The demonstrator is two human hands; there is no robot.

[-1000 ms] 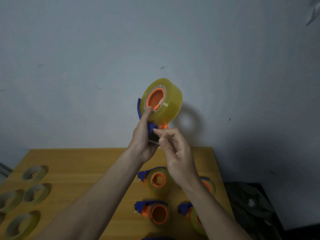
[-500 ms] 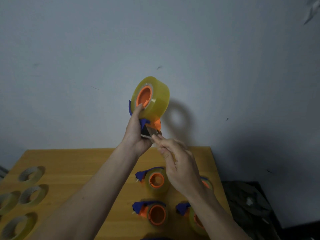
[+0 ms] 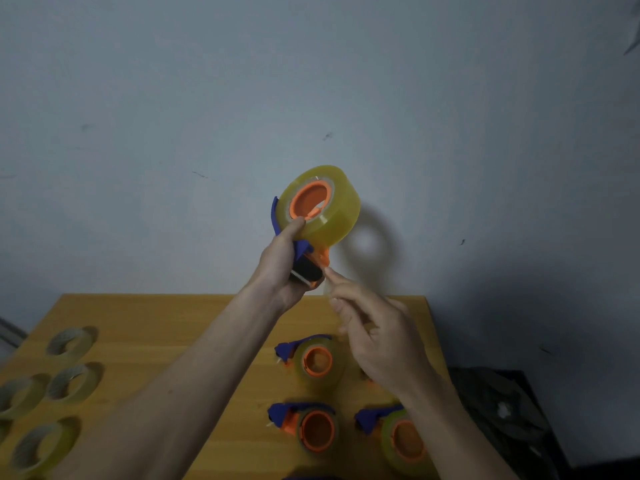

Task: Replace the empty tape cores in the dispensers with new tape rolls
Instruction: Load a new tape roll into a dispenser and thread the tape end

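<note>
Dispenser (image 3: 304, 261), held up above the counter's (image 3: 145, 327) far edge: my left hand (image 3: 282, 263) grips its handle, thumb on the roll (image 3: 320, 206). I judge it light and rigid, the tape slick and sticky. Yellow roll on an orange hub, blue guard. My right hand (image 3: 377, 337) pinches the loose tape end by the cutter.

Yellowish tape roll (image 3: 325, 206) on raised orange-blue dispenser (image 3: 306, 261)

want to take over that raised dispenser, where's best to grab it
Grip the blue handle below the tape roll, coming from the left as the left hand does. Its fingers wrap that narrow neck, thumb on the roll's face. Avoid the serrated blade at the bottom.
</note>
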